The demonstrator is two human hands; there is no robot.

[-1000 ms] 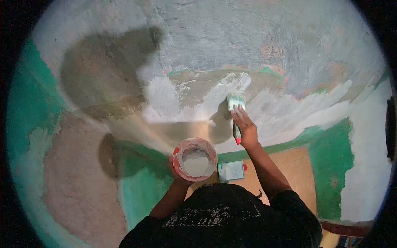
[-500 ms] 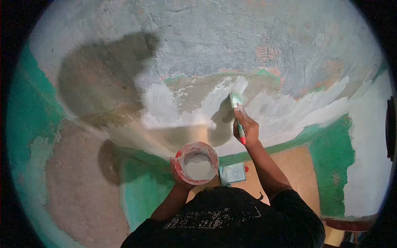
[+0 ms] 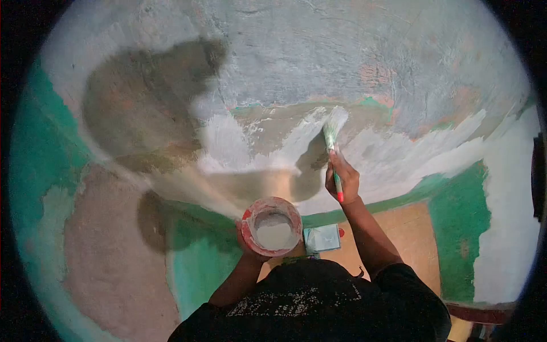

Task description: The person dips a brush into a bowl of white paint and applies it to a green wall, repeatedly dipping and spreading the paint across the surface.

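Note:
My right hand (image 3: 344, 175) is closed around the handle of a paintbrush (image 3: 330, 134), whose handle end is red. Its bristles touch the wall (image 3: 307, 51) at a fresh white streak beside a bare grey-brown strip. My left hand (image 3: 248, 246) grips a red bucket (image 3: 247, 229) from its left side; most of those fingers are hidden by the bucket. Inside the bucket lies pale whitish paint (image 3: 273, 235), and dried smears coat the rim.
A flat box-like object with a pale top (image 3: 322, 237) sits below the wall, right of the bucket. Green painted areas (image 3: 456, 222) flank a tan panel (image 3: 407, 233). A dark object (image 3: 537, 176) stands at the right edge. Shadows fall on the left wall.
The paintbrush and my right hand have shifted slightly right, and the bristles have swung more upright. The bucket stays in my left hand in nearly the same place.

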